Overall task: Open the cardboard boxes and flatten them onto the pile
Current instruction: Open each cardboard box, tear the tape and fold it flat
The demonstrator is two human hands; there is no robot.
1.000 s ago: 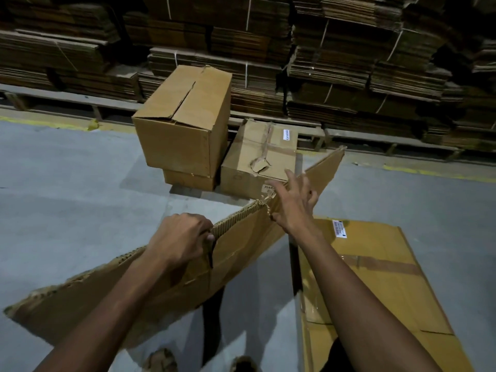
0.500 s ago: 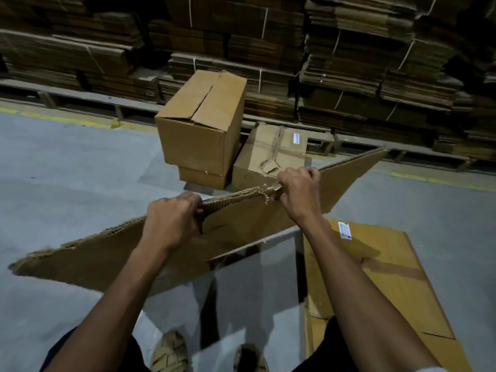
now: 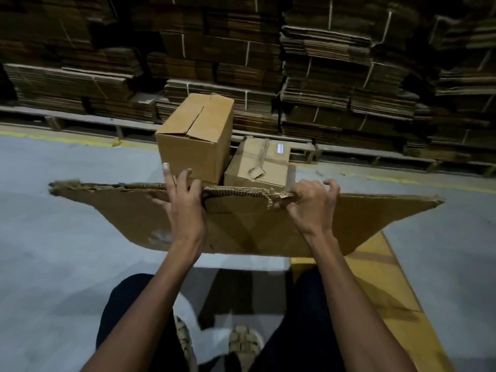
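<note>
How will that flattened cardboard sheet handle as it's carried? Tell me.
The flattened sheet probably bends along its creases, since folds cross its middle. Its torn top edge looks ragged, so it may tear further where the right hand grips. It seems light: the left hand steadies it with loose fingers.

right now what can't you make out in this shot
- Head view: the flat pile is partly covered by the held cardboard sheet and the right arm.
- Small box: its white label's print is too small to read.
- Left hand: its grip looks loose, thumb hidden.
</note>
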